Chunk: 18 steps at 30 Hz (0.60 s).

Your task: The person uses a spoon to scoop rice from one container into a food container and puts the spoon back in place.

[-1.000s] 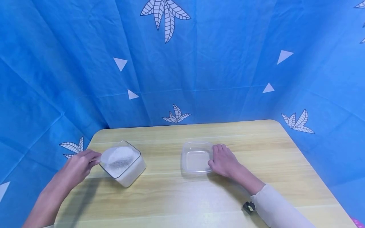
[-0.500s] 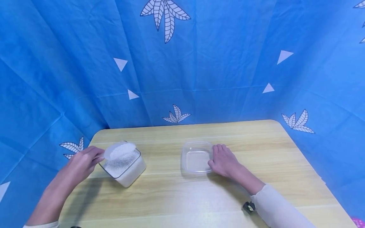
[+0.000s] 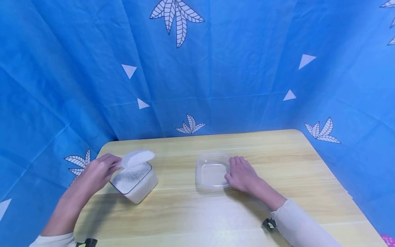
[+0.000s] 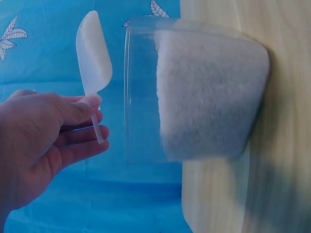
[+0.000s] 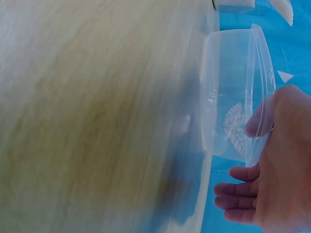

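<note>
My left hand (image 3: 100, 171) pinches the thin handle of a translucent scoop (image 3: 137, 158) between thumb and fingers. White grains fill the scoop, which hovers above a clear square canister (image 4: 141, 92). Fine white grains (image 4: 209, 92) fill much of that canister; its rim has a dark edge. Apart from the canister wall, the left hand (image 4: 53, 131) stays beside the opening. On the table's middle sits a clear shallow plastic container (image 3: 213, 171) with nothing in it. My right hand (image 3: 242, 175) holds its right side by the rim, one digit visible through the plastic in the right wrist view.
A light wood-grain table (image 3: 185, 216) carries both containers, with a wide gap between them. Blue patterned cloth (image 3: 197, 75) hangs behind and at both sides. A dark strap-like item (image 3: 269, 224) sits by the right cuff.
My left hand has lifted the scoop with its grains up out of the canister and moved slightly right. The right hand and the plastic container have stayed in place.
</note>
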{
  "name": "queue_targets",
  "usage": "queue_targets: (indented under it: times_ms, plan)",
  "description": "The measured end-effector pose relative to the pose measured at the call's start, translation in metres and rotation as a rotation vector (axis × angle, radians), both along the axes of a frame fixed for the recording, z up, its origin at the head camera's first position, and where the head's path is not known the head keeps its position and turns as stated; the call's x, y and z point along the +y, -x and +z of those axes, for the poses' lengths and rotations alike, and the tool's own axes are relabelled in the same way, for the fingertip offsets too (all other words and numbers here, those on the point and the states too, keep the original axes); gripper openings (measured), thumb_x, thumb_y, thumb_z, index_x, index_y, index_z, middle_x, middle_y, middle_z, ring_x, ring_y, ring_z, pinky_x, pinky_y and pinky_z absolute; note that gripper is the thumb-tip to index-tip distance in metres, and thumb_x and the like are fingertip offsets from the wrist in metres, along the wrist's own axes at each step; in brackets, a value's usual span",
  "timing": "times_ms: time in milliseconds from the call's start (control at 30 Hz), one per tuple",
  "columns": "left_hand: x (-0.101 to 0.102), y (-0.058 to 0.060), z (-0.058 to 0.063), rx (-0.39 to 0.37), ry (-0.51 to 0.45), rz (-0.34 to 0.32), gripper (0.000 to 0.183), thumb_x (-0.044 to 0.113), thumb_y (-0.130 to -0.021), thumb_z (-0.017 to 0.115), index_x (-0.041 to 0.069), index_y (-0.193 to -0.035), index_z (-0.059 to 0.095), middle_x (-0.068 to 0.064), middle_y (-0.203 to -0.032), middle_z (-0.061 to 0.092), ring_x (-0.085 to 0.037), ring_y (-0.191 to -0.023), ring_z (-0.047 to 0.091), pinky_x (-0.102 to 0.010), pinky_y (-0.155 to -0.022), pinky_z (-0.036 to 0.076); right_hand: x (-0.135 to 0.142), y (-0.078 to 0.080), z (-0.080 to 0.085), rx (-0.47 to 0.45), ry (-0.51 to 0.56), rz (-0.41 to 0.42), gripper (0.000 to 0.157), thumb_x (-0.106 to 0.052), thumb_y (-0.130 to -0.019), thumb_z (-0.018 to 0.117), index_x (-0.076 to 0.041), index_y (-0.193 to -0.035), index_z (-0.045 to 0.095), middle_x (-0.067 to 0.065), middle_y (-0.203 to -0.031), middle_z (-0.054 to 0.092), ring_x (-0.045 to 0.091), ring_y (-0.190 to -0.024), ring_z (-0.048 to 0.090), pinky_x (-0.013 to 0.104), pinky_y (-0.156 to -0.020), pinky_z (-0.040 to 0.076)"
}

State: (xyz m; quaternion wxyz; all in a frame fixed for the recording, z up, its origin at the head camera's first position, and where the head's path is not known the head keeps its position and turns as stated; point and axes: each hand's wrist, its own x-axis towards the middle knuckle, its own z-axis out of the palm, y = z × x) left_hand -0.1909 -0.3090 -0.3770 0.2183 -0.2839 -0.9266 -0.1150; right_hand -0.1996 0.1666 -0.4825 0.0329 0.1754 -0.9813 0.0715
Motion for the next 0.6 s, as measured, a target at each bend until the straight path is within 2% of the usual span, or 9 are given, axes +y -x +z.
queue_targets:
  times_ms: [167,367,533,600]
  plan:
    - [0.011,0.006,0.0,-0.006,-0.001,0.004,0.024,0.007,-0.07,0.073,0.004,-0.092,0.065,-0.005,-0.086,0.061,-0.022,-0.077,0.059,-0.041,-0.068,0.05,-0.001,0.0,0.0,-0.006,-0.006,-0.001,0.052,-0.035,-0.081,0.046,0.006,-0.114,0.042,0.016,-0.104,0.047,0.028,-0.098,0.041,0.04,-0.09,0.034]
    - [0.025,0.013,-0.001,-0.069,0.009,0.019,0.024,0.01,-0.074,0.07,0.004,-0.096,0.065,-0.006,-0.089,0.062,-0.024,-0.081,0.059,-0.042,-0.07,0.05,-0.002,0.0,0.0,-0.015,-0.012,-0.004,0.055,-0.035,-0.081,0.046,0.006,-0.117,0.041,0.018,-0.109,0.046,0.03,-0.104,0.04,0.042,-0.094,0.032]
    - [0.038,0.022,-0.001,-0.053,0.001,-0.024,0.024,0.009,-0.073,0.071,0.002,-0.095,0.065,-0.007,-0.087,0.062,-0.023,-0.078,0.06,-0.041,-0.069,0.05,-0.002,0.0,0.0,-0.018,-0.011,-0.013,0.054,-0.036,-0.081,0.046,0.005,-0.116,0.041,0.017,-0.108,0.046,0.03,-0.102,0.04,0.043,-0.092,0.033]
    - [0.043,0.024,-0.001,-0.073,0.005,-0.02,0.024,0.01,-0.074,0.07,0.003,-0.097,0.065,-0.008,-0.088,0.062,-0.024,-0.08,0.06,-0.041,-0.07,0.05,-0.002,0.0,0.0,-0.022,-0.01,-0.017,0.053,-0.036,-0.081,0.046,0.004,-0.115,0.042,0.016,-0.106,0.046,0.03,-0.1,0.041,0.043,-0.091,0.034]
